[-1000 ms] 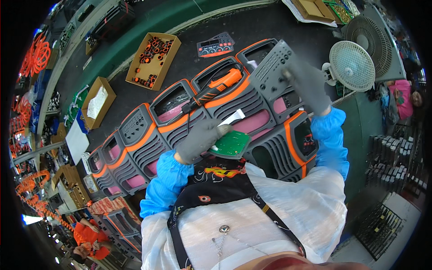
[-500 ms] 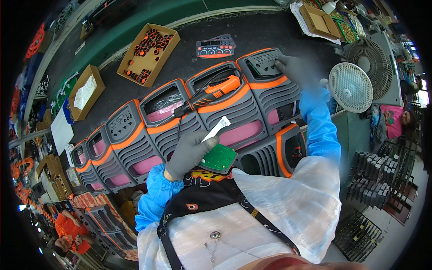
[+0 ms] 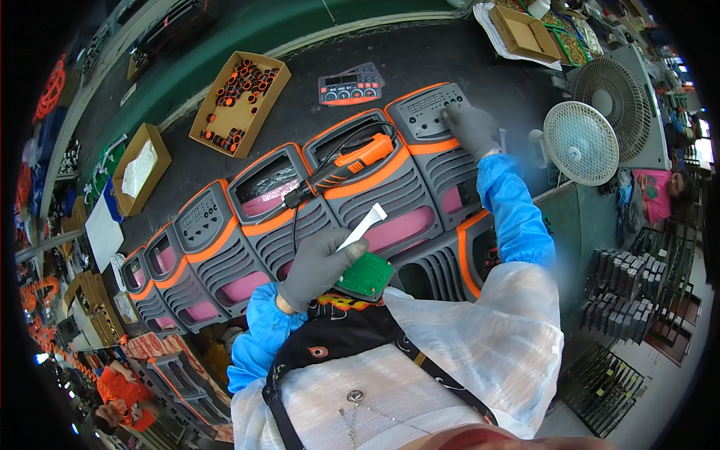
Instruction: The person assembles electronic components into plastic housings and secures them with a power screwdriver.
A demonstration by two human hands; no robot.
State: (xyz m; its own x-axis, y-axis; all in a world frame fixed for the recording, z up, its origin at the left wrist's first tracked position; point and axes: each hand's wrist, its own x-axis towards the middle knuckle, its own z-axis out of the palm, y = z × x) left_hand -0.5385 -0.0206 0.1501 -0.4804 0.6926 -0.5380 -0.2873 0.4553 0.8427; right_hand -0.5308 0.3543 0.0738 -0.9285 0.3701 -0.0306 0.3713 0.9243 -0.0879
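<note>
My left hand (image 3: 316,268), in a grey glove, is closed round a green circuit board (image 3: 367,277) near my chest. A white flat cable (image 3: 364,227) sticks up from beside its thumb. My right hand (image 3: 472,130), gloved too, has its bent fingertips at the right side of a grey control panel (image 3: 429,114) with small knobs. That panel lies in the top opening of the rightmost upright grey-and-orange housing (image 3: 454,180). Between the hands, an orange-and-black electric screwdriver (image 3: 352,165) rests across the neighbouring housings with its cord.
To the left run several similar housings, one with a control panel (image 3: 199,219) in it. A carton of black-and-orange knobs (image 3: 259,124) and printed face plates (image 3: 350,86) lie behind. A fan (image 3: 581,142) stands at the right. A person in orange (image 3: 124,394) is at far left.
Beneath my right hand the control panel has gone from tilted, with green board showing at its left, to lying flat in the opening. My left hand still holds the circuit board.
</note>
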